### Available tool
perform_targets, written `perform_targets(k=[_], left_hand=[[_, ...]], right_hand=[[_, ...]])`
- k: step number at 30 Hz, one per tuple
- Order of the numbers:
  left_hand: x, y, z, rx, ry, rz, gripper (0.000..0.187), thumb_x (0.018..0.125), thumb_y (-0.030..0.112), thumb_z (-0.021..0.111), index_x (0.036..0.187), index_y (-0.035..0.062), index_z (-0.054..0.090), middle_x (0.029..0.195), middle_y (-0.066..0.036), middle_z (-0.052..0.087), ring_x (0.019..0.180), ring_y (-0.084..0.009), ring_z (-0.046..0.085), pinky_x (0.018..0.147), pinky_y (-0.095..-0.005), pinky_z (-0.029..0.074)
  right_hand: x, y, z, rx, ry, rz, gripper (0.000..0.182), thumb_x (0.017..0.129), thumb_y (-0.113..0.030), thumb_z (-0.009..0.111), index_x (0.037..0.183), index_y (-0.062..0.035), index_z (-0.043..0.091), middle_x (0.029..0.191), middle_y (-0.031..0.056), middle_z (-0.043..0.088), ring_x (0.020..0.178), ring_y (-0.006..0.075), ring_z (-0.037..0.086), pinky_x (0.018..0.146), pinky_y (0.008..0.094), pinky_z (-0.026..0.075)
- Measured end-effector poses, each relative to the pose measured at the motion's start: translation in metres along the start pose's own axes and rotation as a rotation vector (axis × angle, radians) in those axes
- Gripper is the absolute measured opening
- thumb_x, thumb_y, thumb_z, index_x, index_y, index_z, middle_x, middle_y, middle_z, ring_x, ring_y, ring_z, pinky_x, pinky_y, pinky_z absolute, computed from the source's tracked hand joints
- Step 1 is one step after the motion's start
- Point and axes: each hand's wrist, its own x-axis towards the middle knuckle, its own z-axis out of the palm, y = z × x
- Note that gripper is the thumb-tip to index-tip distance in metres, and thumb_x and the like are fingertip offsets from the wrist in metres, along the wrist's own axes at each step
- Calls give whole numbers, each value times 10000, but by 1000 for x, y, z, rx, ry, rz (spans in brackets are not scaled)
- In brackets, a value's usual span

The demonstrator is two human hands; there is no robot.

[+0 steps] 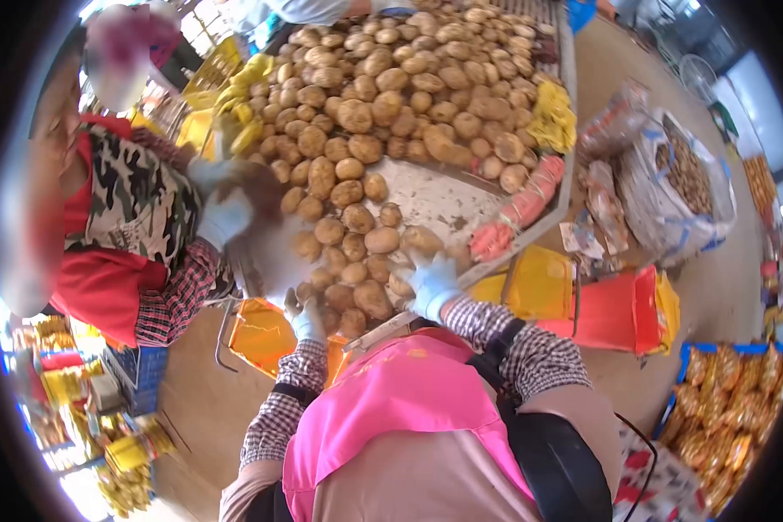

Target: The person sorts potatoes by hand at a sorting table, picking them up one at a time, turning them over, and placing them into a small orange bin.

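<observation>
Loose potatoes (372, 298) lie between my two gloved hands at the near end of a sorting table (435, 202). My left hand (305, 318), in a pale blue glove with dirty fingertips, is at the table's near left corner against the potatoes, its fingers apart. Over on the right, my right hand (433, 285) has its fingers spread beside a potato (400, 284) and just below another potato (421, 239). Neither hand has a potato lifted off the table. A large potato heap (391, 78) covers the far part.
A co-worker's gloved hand (224, 217) is at the table's left side, partly blurred. Pink net bags (522, 207) and yellow net bags (552, 117) lie along the right rim. Orange crate (265, 335), red crate (613, 304) and white sack (683, 187) stand around.
</observation>
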Motion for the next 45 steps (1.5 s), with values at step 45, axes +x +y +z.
perform_targets(k=[45], left_hand=[[-82,104,17,932,-888,554,529,763,260,696,1229,68,537,986,-185,652,953,-349,623,800,-425,502]], right_hand=[[-35,42,33,1670,422,98,393,986,-367,495,1177,-37,587,966,73,667,815,187,673,664,302,568]])
